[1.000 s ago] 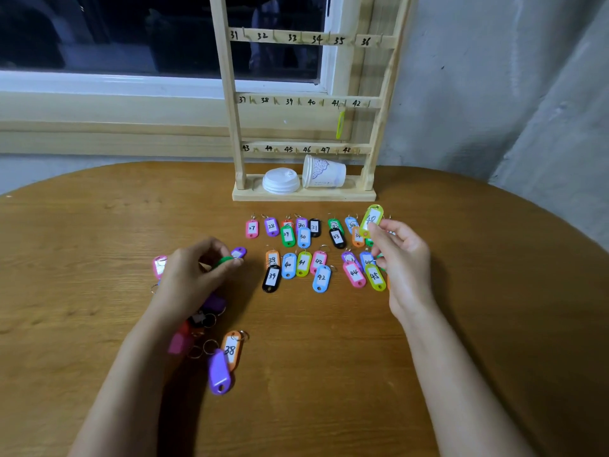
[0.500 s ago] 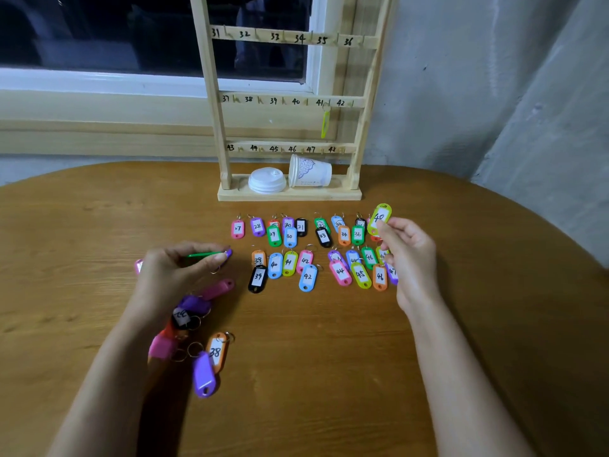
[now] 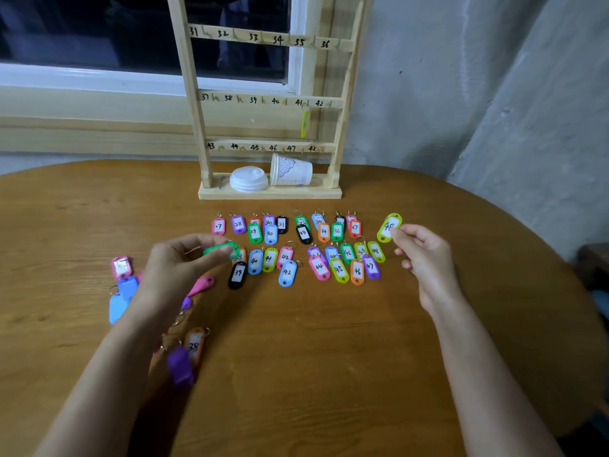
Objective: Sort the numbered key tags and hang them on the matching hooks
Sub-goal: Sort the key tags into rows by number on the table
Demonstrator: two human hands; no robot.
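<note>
Pinching a lime tag marked 48 (image 3: 389, 226), right hand (image 3: 421, 255) holds it just above the worktop (image 3: 329, 341), right of the sorted tag rows (image 3: 296, 249). Left hand (image 3: 178, 268) grips a green tag (image 3: 221, 250) edge-on, number unreadable. Unsorted tags (image 3: 123, 285) lie by the left wrist. Wooden hook rack (image 3: 268, 103) stands behind; one yellow-green tag (image 3: 305, 124) hangs near hook 41.

One wide-angle camera, worn on the head, looks forward and down from the near side of the wooden table (image 3: 329, 357), close above it. It faces the far hook rack (image 3: 270, 193), window (image 3: 99, 37) and wall (image 3: 461, 94); left hand (image 3: 174, 268) and right hand (image 3: 425, 255) sit mid-frame.
</note>
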